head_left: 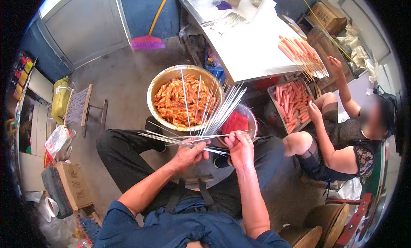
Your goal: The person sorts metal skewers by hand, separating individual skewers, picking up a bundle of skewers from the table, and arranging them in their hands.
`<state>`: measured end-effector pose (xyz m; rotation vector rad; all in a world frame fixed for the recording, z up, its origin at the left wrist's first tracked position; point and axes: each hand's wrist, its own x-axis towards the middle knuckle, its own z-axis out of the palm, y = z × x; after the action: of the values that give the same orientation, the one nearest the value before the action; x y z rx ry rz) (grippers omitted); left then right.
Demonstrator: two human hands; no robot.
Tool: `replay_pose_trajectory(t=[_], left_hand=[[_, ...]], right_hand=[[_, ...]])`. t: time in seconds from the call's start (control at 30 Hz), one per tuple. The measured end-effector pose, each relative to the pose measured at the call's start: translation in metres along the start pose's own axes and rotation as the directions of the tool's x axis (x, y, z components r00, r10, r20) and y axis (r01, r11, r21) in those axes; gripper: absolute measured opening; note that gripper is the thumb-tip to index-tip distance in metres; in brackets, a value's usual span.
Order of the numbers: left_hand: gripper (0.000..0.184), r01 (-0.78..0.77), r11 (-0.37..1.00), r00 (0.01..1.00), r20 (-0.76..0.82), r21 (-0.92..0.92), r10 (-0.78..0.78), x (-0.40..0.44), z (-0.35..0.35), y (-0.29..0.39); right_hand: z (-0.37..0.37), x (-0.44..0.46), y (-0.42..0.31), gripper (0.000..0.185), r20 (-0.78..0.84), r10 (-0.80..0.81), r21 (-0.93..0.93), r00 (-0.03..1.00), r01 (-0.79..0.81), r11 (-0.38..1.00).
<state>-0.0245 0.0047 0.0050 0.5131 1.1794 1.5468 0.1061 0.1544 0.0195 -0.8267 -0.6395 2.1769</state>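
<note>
My left hand point(189, 155) is closed around several thin metal skewers point(165, 139), which stick out to the left and right above my lap. My right hand point(240, 148) pinches the end of a skewer that lies across toward the left hand. Just beyond the hands, a bundle of metal skewers point(227, 104) fans upward, partly in front of a large metal basin point(150, 96). Reddish marinated meat pieces point(182, 100) fill the basin, and a few skewers cross over it. Behind my right hand, a smaller bowl point(252, 124) contains something red point(234, 123).
A person point(338, 141) sits at the right by a tray point(274, 103) of sausages point(291, 100). Skewered sausages point(299, 53) lie on the white table point(257, 46), with more skewers farther back. A low stool point(85, 104), cardboard box point(72, 183) and broom point(148, 41) stand around.
</note>
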Motion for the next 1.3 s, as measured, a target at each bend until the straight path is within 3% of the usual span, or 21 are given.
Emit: replay_pose_trajectory(t=[0.17,0.27,0.43,0.53,0.63,0.77,0.83,0.97,1.17,1.23,1.3], left_hand=[[0.031,-0.02,1.0,1.0,-0.015,-0.004,0.02,0.001,-0.004,0.0],[0.027,0.024,1.0,0.998,-0.054,-0.02,-0.025,0.001,-0.008,0.001],[0.027,0.1,0.994,0.992,-0.078,-0.041,-0.102,0.001,-0.012,0.006],[0.032,0.042,0.999,0.991,-0.126,-0.028,-0.045,0.008,-0.014,-0.006],[0.037,-0.001,1.0,1.0,-0.022,0.017,0.001,0.008,-0.018,0.004],[0.039,-0.041,0.999,0.995,-0.094,0.004,0.041,0.006,-0.01,0.014],[0.03,-0.1,0.995,0.992,-0.083,-0.007,0.099,0.005,-0.009,0.018],[0.033,-0.061,0.998,0.975,-0.215,-0.02,0.056,0.007,-0.013,0.01],[0.033,0.012,0.996,0.995,-0.101,0.09,-0.003,0.002,-0.019,0.004],[0.033,-0.087,0.985,0.996,0.041,0.152,0.082,0.009,-0.026,-0.016],[0.034,-0.088,0.988,0.995,0.063,0.124,0.081,0.005,-0.016,-0.016]], right_hand=[[-0.002,-0.007,0.014,0.005,0.079,-0.019,-0.062,0.997,0.024,0.998],[-0.008,-0.014,0.02,0.005,0.085,0.051,-0.193,0.995,-0.034,0.981],[-0.018,-0.021,0.024,0.005,0.119,0.122,-0.186,0.985,-0.098,0.978],[-0.021,-0.022,0.022,0.005,0.13,0.161,-0.183,0.978,-0.136,0.974],[-0.023,-0.024,0.022,0.006,0.107,0.213,-0.244,0.971,-0.182,0.953],[-0.028,-0.027,0.024,0.007,0.132,0.281,-0.405,0.951,-0.207,0.891],[-0.03,-0.029,0.026,0.008,0.145,0.308,-0.44,0.94,-0.218,0.871],[-0.027,-0.036,0.033,0.012,0.272,0.365,-0.703,0.89,-0.075,0.707],[-0.024,-0.032,0.028,0.023,0.269,0.404,-0.683,0.874,-0.122,0.72],[-0.027,-0.028,0.03,0.031,0.201,0.325,-0.614,0.924,-0.14,0.777],[-0.023,-0.026,0.026,0.037,0.217,0.341,-0.616,0.915,-0.142,0.774]])
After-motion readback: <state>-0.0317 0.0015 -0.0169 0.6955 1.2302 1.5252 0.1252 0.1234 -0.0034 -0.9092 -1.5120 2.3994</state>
